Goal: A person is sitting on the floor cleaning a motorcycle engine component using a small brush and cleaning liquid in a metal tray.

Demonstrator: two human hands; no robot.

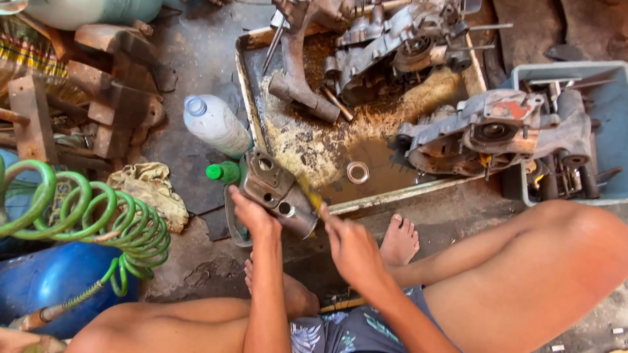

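Metal tray [252, 98], one, shallow and rectangular, on the workshop floor; holds brownish liquid and gritty sludge, so it seems to serve as a wash basin for greasy parts.

Engine casing part [278, 193], one, grey metal with round ports, held over the near left corner of the tray, probably so drips fall back in. Left hand [252, 216] grasps it from below and tilts its open face upward.

Brush [311, 196], one, yellowish bristles blurred, touching the casing part on its right. Right hand [353, 248] is clenched round the handle, which is mostly hidden.

Crankcase halves, two: one [399, 46] lying in the far end of the tray, one [497, 131] resting across the tray's right edge and a blue crate [608, 85]. Their open sides lie upward.

Metal ring [358, 172], one, lying in the liquid near the tray's middle.

Plastic bottles, two, just left of the tray: one clear [216, 124] lying tilted, one with a green cap [222, 172], within reach of the left hand.

Rag [154, 189], one, crumpled, further left of the tray.

Air hose [98, 216], one, green and coiled, well left of the tray.

Bare feet, two, at the tray's near edge.
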